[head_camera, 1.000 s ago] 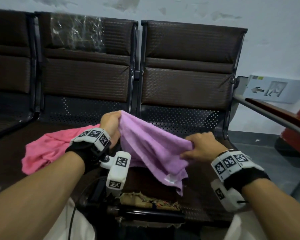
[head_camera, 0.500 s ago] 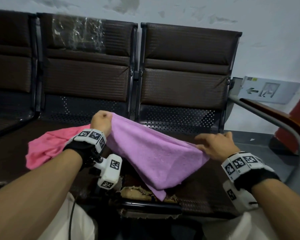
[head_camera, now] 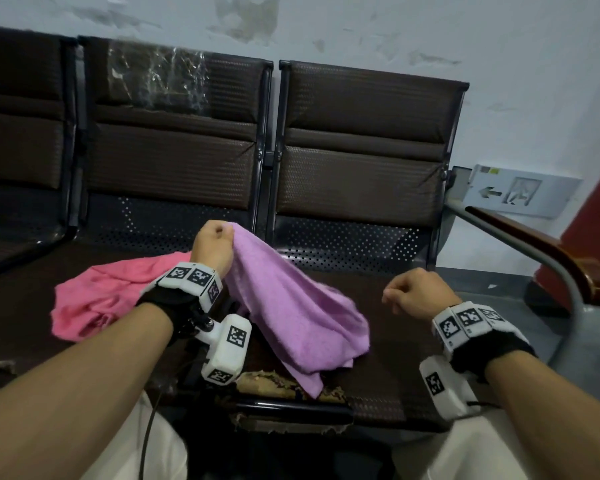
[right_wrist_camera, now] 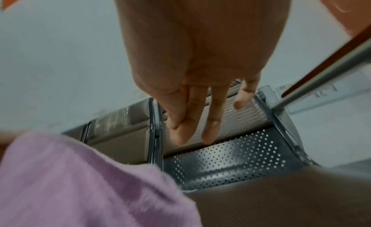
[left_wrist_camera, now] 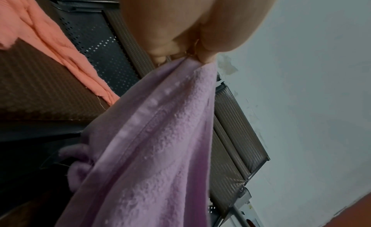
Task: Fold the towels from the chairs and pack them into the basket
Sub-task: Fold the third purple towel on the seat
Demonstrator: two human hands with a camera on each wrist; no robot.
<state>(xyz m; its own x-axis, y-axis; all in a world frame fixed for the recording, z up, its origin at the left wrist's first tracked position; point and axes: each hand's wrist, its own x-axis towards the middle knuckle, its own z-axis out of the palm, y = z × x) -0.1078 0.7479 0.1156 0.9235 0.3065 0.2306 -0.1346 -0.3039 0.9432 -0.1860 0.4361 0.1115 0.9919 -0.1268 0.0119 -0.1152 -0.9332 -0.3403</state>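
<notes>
Pinching one corner of the purple towel (head_camera: 291, 313) between thumb and curled fingers, the left hand (head_camera: 212, 242), raised above the seat. From that pinch, towel hanging down and to the right in a slack drape, hemmed edge (left_wrist_camera: 130, 130) running straight down from the fingers (left_wrist_camera: 202, 56) in the left wrist view, lower end bunched on the brown chair seat (head_camera: 395, 348) and one tip trailing over the torn front edge (head_camera: 267, 386) of the seat. Holding nothing, the right hand (head_camera: 417, 291), to the right of the pinch and lower, clear of the cloth; loosely curled as seen from the head camera, fingers (right_wrist_camera: 188, 119) fairly straight and slightly parted in the right wrist view, pointing toward the perforated metal (right_wrist_camera: 230, 160) at the back of the chair. Left of the pinch and below it, a crumpled pink towel (head_camera: 101, 303) lying on the neighbouring seat, partly behind the left wrist. Behind the pinch, two dark brown backrests (head_camera: 364, 147) against a pale wall (head_camera: 534, 81); further right, a curved armrest (head_camera: 541, 247) and a sign with an arrow (head_camera: 513, 194).
</notes>
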